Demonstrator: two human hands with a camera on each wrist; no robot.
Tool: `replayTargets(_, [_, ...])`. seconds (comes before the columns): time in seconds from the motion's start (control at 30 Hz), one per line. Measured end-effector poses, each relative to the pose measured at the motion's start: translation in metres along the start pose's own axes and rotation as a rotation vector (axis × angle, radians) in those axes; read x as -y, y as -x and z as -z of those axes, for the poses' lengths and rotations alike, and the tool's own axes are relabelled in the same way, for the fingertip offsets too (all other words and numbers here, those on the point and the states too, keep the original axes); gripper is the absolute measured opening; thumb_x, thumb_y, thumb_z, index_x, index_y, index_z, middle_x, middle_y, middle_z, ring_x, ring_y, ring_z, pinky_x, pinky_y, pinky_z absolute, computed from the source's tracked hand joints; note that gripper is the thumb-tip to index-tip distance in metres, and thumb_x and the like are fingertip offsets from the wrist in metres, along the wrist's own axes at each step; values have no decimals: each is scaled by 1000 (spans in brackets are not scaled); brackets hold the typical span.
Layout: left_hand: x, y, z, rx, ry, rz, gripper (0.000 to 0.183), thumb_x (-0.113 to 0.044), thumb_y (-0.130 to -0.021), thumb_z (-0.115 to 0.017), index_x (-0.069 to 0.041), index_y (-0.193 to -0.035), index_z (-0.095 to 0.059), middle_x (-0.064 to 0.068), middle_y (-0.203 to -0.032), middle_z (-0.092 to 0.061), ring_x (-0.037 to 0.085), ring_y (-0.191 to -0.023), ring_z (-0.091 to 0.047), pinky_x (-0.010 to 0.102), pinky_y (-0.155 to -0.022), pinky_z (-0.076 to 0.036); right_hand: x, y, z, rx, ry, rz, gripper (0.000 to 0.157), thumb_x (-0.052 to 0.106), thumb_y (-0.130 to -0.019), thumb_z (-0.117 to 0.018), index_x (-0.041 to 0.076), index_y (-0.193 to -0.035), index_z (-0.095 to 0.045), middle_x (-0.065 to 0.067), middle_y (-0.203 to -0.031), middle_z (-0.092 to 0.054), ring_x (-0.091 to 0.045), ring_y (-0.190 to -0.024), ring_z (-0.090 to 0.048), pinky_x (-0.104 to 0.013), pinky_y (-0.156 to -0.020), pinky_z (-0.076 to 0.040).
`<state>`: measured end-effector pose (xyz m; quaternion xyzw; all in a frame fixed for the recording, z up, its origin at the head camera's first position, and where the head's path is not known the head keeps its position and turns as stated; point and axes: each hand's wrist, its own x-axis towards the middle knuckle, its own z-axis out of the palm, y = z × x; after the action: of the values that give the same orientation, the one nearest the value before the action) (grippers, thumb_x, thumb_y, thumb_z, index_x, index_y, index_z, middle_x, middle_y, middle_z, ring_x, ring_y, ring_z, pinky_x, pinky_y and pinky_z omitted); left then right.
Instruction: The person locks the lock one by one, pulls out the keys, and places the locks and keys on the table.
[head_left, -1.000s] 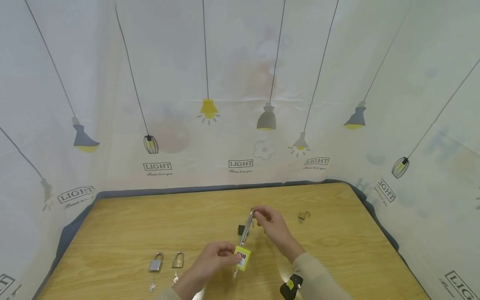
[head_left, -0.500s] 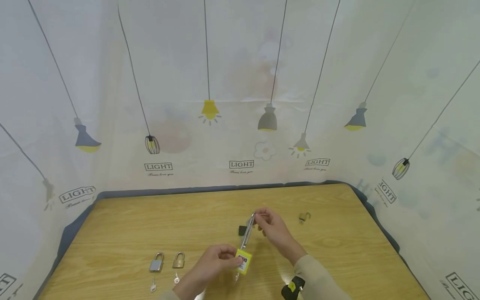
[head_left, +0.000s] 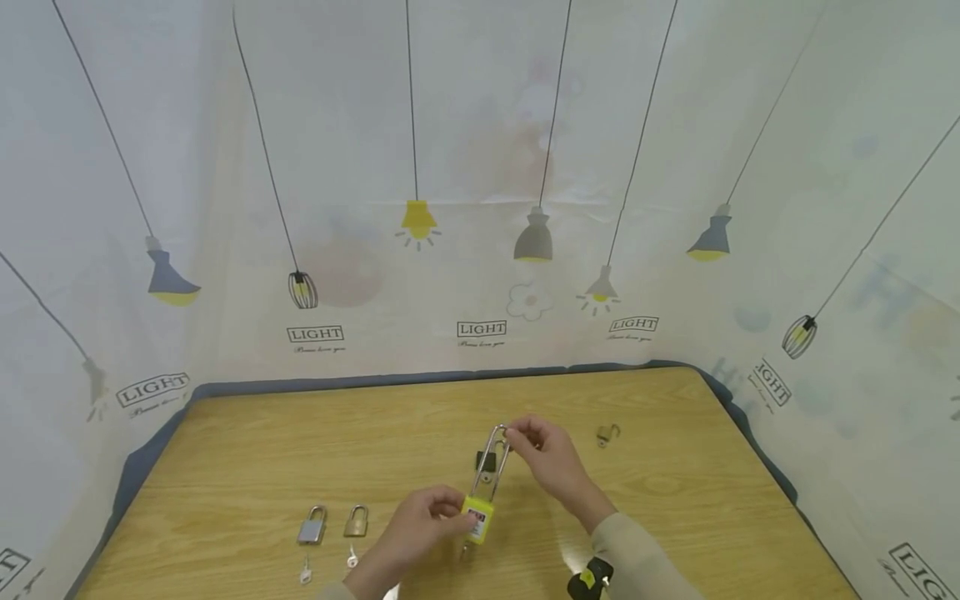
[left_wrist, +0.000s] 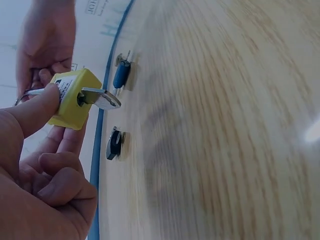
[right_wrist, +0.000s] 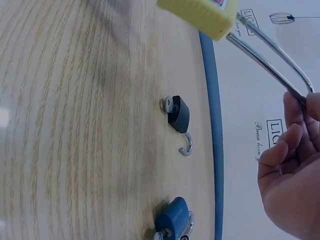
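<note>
A yellow padlock (head_left: 478, 518) with a long steel shackle is held up over the table. My left hand (head_left: 427, 521) grips its body, the thumb on the label side. A key (left_wrist: 102, 97) is in the underside of the body, as the left wrist view shows. My right hand (head_left: 553, 462) pinches the rounded end of the shackle (right_wrist: 270, 62). In the right wrist view one leg's tip appears clear of the body. Below and behind stands an open black padlock (right_wrist: 179, 117) with a key in it.
Left of my left hand lie a silver padlock (head_left: 311, 531) and a brass padlock (head_left: 356, 522), each with a key before it. A small open padlock (head_left: 603, 435) is at the far right. A black and yellow item (head_left: 590, 579) lies near my right sleeve.
The yellow padlock has turned, so its shackle shows as a wide loop instead of nearly edge-on. Both hands keep their holds and have barely moved.
</note>
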<state>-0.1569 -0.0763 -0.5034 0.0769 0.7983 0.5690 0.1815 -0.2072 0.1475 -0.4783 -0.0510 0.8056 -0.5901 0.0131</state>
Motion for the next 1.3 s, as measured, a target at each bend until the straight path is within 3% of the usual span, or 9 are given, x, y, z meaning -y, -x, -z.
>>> replayTargets(0.17, [1,-1,-1,-27,-74,-16,34,-34,-78,-79,-11,-101,-68,1,-92,-69,18,-81,-56,28,-67,-45,5,1,-1,7,54,52,15,28,-96,-61,14,-99,-67,-2,-90,-67,-13,-78,-59,-22,-65,-48])
replayTargets(0.43, [4,-3,-4,-36,-119,-47,32,-34,-79,-78,-12,-102,-71,-1,-92,-70,15,-76,-55,24,-64,-44,9,3,-1,17,72,72,16,28,-96,-61,13,-99,-67,0,-87,-66,-15,-76,-58,-22,-64,-46])
replayTargets(0.73, [5,-4,-6,-42,-105,-44,29,-35,-79,-78,-16,-101,-72,-3,-91,-71,14,-77,-54,24,-65,-42,12,3,-2,31,93,70,18,27,-97,-61,10,-100,-67,-3,-87,-66,-14,-76,-56,-21,-64,-45])
replayTargets(0.93, [4,-4,-7,-57,-77,-48,31,-35,-80,-77,-14,-103,-72,-2,-92,-72,14,-77,-52,23,-65,-41,11,6,-3,72,118,88,16,29,-96,-62,14,-100,-67,-7,-89,-66,-12,-72,-53,-22,-62,-44])
replayTargets(1.17, [4,-5,-5,-75,-55,-33,31,-34,-81,-77,-14,-104,-72,-2,-93,-73,14,-79,-52,24,-65,-42,9,6,-5,82,130,102,23,33,-95,-62,12,-102,-68,-4,-88,-66,-12,-72,-52,-22,-62,-44])
replayTargets(1.3, [4,-5,-5,-68,-56,-40,31,-32,-81,-77,-13,-105,-71,-1,-92,-73,14,-80,-53,24,-66,-42,8,7,-6,84,109,97,18,32,-95,-62,15,-99,-67,-3,-88,-66,-14,-75,-55,-22,-63,-44])
